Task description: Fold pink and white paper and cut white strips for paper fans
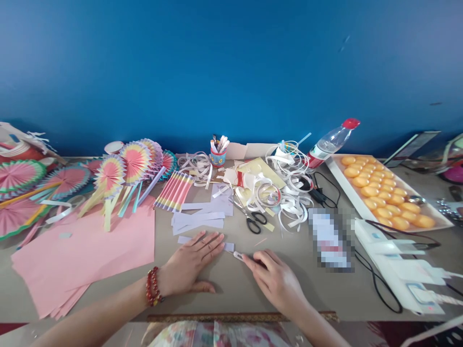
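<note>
My left hand point(190, 265) lies flat on the table with its fingers stretched out, covering the middle of a lavender paper strip point(184, 239). The strip's two ends show on either side of the fingers. Pinched in my right hand point(277, 279) is a small white craft knife point(238, 256), its tip close to the strip's right end. Whether the blade touches the paper is too small to tell. Just behind lie more lavender strips point(198, 220) and a pleated pink, yellow and purple paper point(177, 190). Black-handled scissors point(256, 222) rest beyond my right hand.
Pink sheets point(108, 246) and folded paper fans point(135, 161) spread over the left. Tangled white paper scraps point(292, 205) and a pen cup point(218, 158) stand behind. On the right are a plastic bottle point(331, 142), a tray of orange balls point(334, 166) and a power strip point(383, 270).
</note>
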Motion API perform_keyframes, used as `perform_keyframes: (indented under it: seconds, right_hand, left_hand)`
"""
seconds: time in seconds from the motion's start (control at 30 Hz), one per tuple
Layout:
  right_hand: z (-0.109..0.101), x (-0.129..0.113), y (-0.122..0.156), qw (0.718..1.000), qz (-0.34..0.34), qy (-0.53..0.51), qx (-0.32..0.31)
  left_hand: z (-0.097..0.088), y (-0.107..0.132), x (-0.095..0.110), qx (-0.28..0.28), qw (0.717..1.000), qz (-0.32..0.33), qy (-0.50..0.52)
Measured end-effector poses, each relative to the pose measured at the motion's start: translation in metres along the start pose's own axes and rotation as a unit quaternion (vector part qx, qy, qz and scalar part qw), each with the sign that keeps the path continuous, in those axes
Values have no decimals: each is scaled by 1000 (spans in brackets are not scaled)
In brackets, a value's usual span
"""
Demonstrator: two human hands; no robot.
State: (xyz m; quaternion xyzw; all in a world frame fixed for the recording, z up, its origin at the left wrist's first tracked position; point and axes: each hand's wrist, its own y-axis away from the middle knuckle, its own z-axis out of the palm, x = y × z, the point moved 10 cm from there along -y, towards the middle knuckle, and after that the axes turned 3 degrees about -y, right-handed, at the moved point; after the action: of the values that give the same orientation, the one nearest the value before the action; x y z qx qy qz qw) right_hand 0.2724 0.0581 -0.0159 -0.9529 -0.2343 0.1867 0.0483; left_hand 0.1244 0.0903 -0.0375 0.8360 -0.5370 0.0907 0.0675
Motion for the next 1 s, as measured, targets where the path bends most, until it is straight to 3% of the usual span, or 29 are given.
perform_keyframes:
  seconds: [1.0]
  right_hand:
    - [4,-9,-2,1000,2,-15,7]
  left_hand:
    - [-5,4,-3,11,1000,-7,-23]
